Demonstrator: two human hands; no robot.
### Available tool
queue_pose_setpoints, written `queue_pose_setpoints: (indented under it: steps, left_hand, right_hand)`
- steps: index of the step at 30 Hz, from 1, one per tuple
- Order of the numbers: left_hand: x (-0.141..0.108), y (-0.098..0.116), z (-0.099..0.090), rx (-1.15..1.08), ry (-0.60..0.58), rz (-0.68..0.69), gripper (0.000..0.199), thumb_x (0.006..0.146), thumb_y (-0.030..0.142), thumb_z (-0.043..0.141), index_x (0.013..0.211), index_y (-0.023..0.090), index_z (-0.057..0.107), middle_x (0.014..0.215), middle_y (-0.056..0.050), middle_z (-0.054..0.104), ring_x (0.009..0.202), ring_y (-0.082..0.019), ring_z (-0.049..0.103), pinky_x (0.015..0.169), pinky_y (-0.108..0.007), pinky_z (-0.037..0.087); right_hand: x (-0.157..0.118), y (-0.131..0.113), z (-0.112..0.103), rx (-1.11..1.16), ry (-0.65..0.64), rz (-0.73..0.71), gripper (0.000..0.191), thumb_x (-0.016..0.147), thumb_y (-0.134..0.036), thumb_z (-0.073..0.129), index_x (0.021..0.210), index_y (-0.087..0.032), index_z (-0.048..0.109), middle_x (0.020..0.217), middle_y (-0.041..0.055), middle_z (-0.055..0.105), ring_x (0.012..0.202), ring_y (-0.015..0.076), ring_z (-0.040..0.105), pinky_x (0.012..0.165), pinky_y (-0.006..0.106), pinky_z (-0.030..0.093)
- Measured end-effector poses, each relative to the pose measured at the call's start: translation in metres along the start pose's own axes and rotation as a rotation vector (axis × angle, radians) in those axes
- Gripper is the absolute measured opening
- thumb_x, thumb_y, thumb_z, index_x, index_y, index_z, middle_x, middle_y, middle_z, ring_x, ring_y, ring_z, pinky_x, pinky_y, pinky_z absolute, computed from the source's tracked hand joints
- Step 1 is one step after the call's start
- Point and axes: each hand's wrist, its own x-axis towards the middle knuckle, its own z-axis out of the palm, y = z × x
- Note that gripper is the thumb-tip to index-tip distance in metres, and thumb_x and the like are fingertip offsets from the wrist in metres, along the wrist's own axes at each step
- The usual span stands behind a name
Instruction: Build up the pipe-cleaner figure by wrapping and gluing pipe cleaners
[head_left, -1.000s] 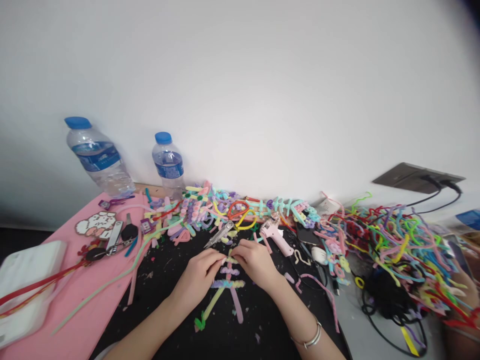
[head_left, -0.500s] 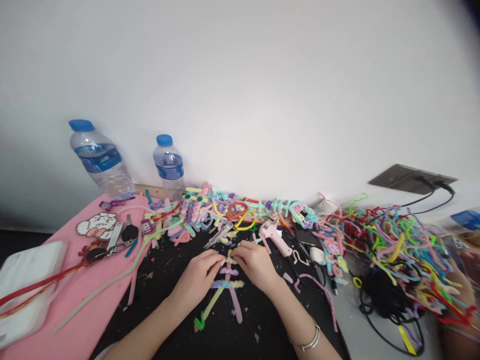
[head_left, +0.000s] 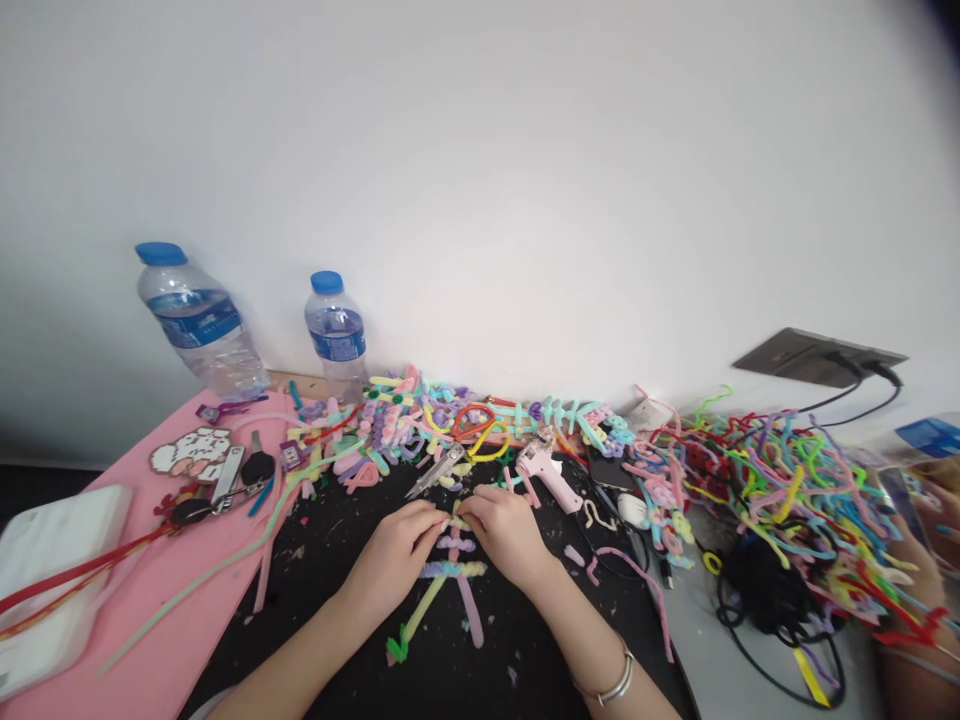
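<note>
Hardly anything is moving since the earlier frame: the wall socket (head_left: 817, 357) is showing a little farther left, while both hands are keeping their place. Left hand (head_left: 401, 545) and right hand (head_left: 510, 535) are meeting at the upper end of a fuzzy-stick figure (head_left: 454, 568), which is lying on the black mat (head_left: 337, 640) directly between them. On each hand the thumb and fingertips are pressing together on that upper end; the exact bit being pinched is too small to tell. Below the fingers, a pink spine is carrying a lilac crossbar and a wider blue-and-yellow bar, and 2 legs are spreading underneath, 1 yellow-green and 1 lilac. A green tuft (head_left: 397, 648) is sitting at the foot of the yellow-green leg.

Just beyond the hands, scissors (head_left: 446, 465) are lying with their blades pointing down to the left, and a pink glue gun (head_left: 549, 473) is resting to their right. A row of fuzzy shapes (head_left: 390, 420) is running along the wall, with a tangled heap of fuzzy sticks (head_left: 795, 480) spreading at the far right. On the left, 2 bottles with blue caps (head_left: 199, 320) are standing against the wall behind a pink sheet (head_left: 172, 645).
</note>
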Motion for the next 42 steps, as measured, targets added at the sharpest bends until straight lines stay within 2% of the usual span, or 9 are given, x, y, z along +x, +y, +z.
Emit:
queue_pose_setpoints:
  steps: [20,25,29,31,35,38,40,42]
  left_hand:
    - [0.000,0.003,-0.001,0.006,0.007,-0.002,0.025,0.091,0.018,0.043,0.093,0.020,0.068,0.093,-0.004,0.067,0.087,-0.018,0.064,0.079,-0.027,0.050]
    - [-0.001,0.001,0.000,0.009,0.016,0.006,0.026,0.091,0.019,0.043,0.092,0.020,0.069,0.092,-0.005,0.067,0.086,-0.018,0.064,0.080,-0.028,0.050]
    - [0.000,0.005,-0.004,0.016,-0.026,-0.008,0.027,0.091,0.019,0.043,0.096,0.021,0.069,0.095,-0.005,0.067,0.089,-0.018,0.063,0.083,-0.028,0.049]
    - [-0.001,0.011,-0.010,0.017,-0.072,-0.007,0.026,0.091,0.019,0.044,0.097,0.022,0.069,0.097,-0.005,0.067,0.090,-0.017,0.063,0.083,-0.027,0.048]
    - [-0.007,0.029,-0.035,0.012,-0.215,0.008,0.025,0.090,0.021,0.047,0.097,0.027,0.070,0.097,-0.001,0.068,0.090,-0.015,0.063,0.083,-0.024,0.046]
    - [-0.008,0.034,-0.059,-0.015,-0.325,-0.042,0.025,0.091,0.024,0.046,0.085,0.024,0.070,0.084,0.002,0.068,0.061,-0.010,0.061,0.062,-0.019,0.047]
    - [-0.006,0.029,-0.074,0.007,-0.283,-0.083,0.026,0.090,0.027,0.046,0.080,0.023,0.070,0.080,0.002,0.067,0.055,-0.010,0.059,0.059,-0.020,0.045]
    - [0.000,0.017,-0.086,0.087,-0.170,-0.126,0.025,0.089,0.028,0.046,0.082,0.023,0.070,0.073,0.002,0.067,0.056,-0.012,0.061,0.060,-0.021,0.045]
  right_hand:
    - [0.002,-0.004,-0.004,0.027,-0.016,0.007,0.019,0.090,-0.014,0.053,0.083,-0.019,0.070,0.073,0.0005,0.062,0.069,0.0125,0.058,0.059,0.022,0.034]
    - [0.001,-0.004,-0.003,0.039,-0.012,0.010,0.021,0.091,-0.013,0.050,0.086,-0.020,0.070,0.075,0.0007,0.063,0.070,0.0128,0.059,0.060,0.022,0.036]
    - [-0.006,-0.001,0.000,0.050,0.005,0.005,0.021,0.093,-0.015,0.048,0.093,-0.020,0.069,0.080,0.0017,0.064,0.071,0.0126,0.060,0.060,0.022,0.037]
    - [-0.011,0.002,0.001,0.093,0.058,-0.001,0.022,0.094,-0.017,0.046,0.094,-0.019,0.068,0.081,0.0027,0.064,0.070,0.0125,0.060,0.061,0.022,0.038]
    - [-0.019,0.007,-0.001,0.229,0.296,0.004,0.024,0.093,-0.019,0.042,0.085,-0.016,0.064,0.071,0.0032,0.059,0.065,0.0140,0.056,0.060,0.023,0.039]
    - [-0.022,0.009,-0.004,0.289,0.438,0.026,0.025,0.093,-0.020,0.040,0.078,-0.016,0.060,0.064,0.0022,0.053,0.059,0.0144,0.050,0.055,0.024,0.036]
    - [-0.023,0.008,-0.006,0.324,0.492,0.040,0.026,0.093,-0.020,0.039,0.074,-0.017,0.056,0.062,0.0012,0.050,0.056,0.0141,0.047,0.053,0.025,0.035]
    - [-0.024,0.009,-0.006,0.353,0.520,0.066,0.027,0.093,-0.021,0.037,0.070,-0.018,0.052,0.060,0.0001,0.047,0.054,0.0137,0.044,0.052,0.025,0.034]
